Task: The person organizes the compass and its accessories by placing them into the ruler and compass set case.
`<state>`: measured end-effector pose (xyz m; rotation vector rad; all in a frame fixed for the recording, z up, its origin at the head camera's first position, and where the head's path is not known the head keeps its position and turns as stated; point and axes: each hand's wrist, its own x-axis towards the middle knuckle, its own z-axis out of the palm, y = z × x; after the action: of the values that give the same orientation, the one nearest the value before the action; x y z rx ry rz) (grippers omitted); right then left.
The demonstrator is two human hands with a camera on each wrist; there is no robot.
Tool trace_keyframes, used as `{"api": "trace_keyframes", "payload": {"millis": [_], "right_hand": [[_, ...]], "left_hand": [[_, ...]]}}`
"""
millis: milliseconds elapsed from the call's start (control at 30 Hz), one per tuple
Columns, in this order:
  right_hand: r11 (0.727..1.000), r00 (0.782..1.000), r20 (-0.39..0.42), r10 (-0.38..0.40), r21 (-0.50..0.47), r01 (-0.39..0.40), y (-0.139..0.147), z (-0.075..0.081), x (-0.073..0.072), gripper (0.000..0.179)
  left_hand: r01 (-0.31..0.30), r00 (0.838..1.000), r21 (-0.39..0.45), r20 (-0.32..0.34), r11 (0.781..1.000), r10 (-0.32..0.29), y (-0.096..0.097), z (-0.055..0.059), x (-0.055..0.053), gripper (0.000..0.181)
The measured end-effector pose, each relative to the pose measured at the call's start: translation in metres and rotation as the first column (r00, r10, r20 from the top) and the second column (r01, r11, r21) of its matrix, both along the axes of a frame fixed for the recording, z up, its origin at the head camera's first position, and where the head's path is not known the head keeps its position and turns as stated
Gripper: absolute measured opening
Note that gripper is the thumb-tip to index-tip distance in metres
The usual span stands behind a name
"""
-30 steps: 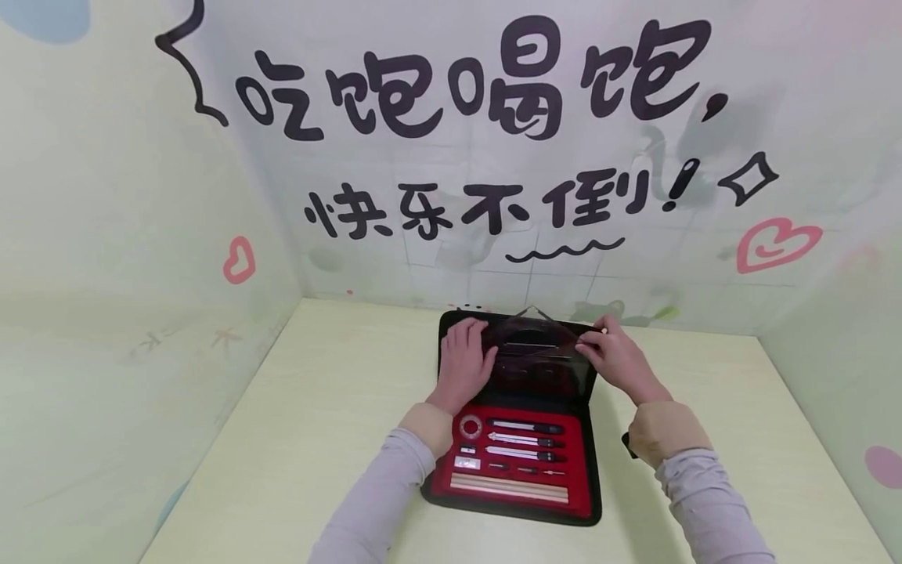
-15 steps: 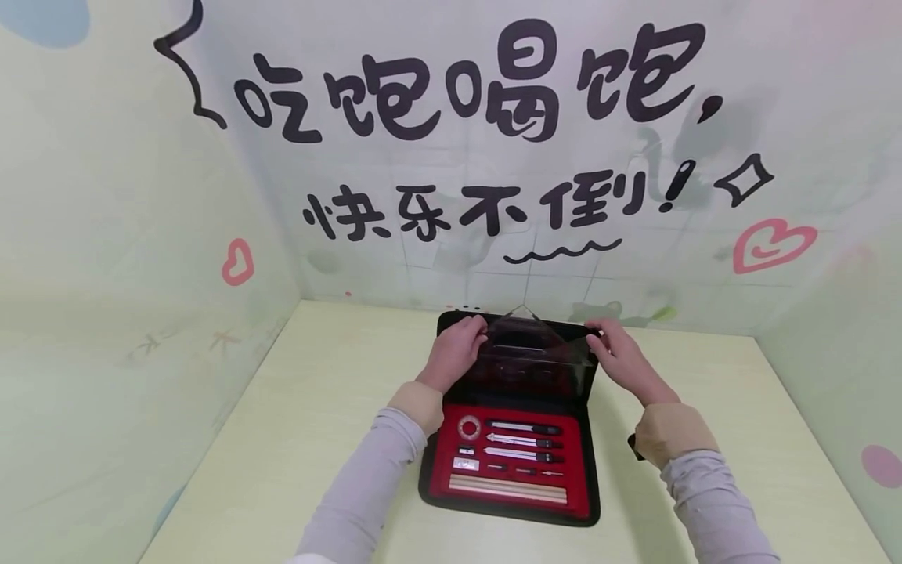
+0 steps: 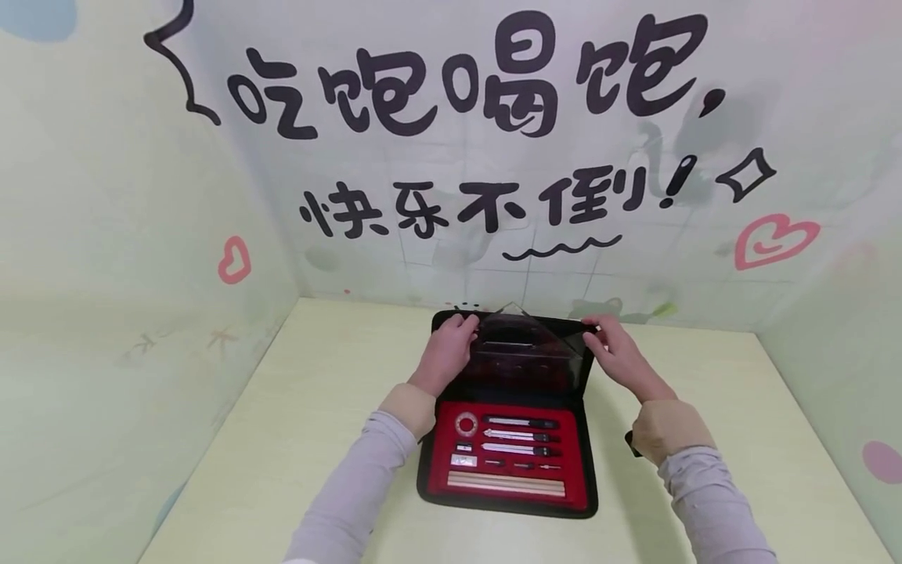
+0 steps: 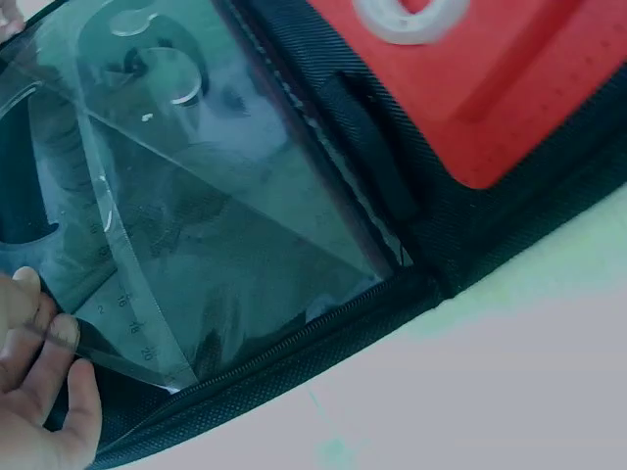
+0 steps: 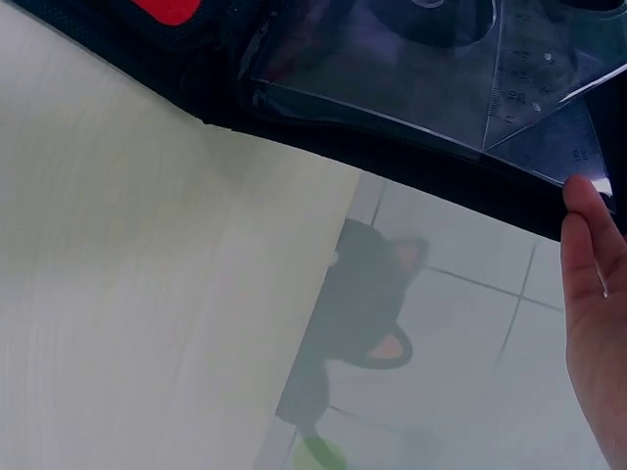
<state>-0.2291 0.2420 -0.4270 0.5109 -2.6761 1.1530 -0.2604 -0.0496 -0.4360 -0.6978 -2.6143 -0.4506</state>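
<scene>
A black zip case (image 3: 430, 489) lies unfolded on the table, its lid raised against the wall. My left hand (image 3: 445, 352) is at the lid's upper left, pinching the edge of the clear plastic pocket (image 4: 235, 235). At the upper right corner my right hand (image 3: 620, 352) holds the lid's edge, thumb in front. A clear set square (image 3: 513, 310) sits in the pocket with its tip above the lid. Ruler markings show through the plastic in both wrist views. The red tray (image 3: 574, 439) bears compasses (image 3: 517, 435), pencils (image 3: 506, 483) and a ring-shaped piece (image 3: 466, 424).
Also in the tray are a sharpener (image 3: 463, 446), a white eraser (image 3: 463, 460) and small parts. The pale table (image 3: 338, 376) meets a printed wall covering (image 3: 395, 266) just behind the case. Similar panels stand at both sides.
My left hand has moved left and its fingers have drawn in at the pocket's edge. My right hand has shifted slightly at the corner. The set square's tip has moved slightly left.
</scene>
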Motion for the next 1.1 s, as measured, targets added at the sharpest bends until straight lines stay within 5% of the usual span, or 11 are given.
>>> {"api": "trace_keyframes", "payload": {"millis": [167,433,800,1100], "right_hand": [[1.0,1.0,-0.017,0.001,0.021,-0.001,0.0,-0.001,-0.001,0.027],[1.0,0.992,-0.127,0.004,0.02,-0.001,-0.001,-0.005,-0.003,0.027],[0.999,0.982,-0.184,0.031,0.038,-0.025,-0.002,-0.005,-0.002,0.026],[0.999,0.971,-0.236,0.033,0.039,-0.025,-0.001,-0.006,-0.002,0.027]], "left_hand": [[-0.016,0.999,0.0,-0.032,1.0,0.016,0.002,-0.003,0.002,0.013],[-0.053,0.984,0.025,-0.17,0.998,0.056,0.002,-0.005,0.01,0.019],[-0.12,0.977,-0.048,-0.181,0.992,0.11,0.009,-0.007,0.013,0.023],[-0.114,0.941,-0.051,-0.326,0.992,0.092,0.006,0.003,0.018,0.025]]}}
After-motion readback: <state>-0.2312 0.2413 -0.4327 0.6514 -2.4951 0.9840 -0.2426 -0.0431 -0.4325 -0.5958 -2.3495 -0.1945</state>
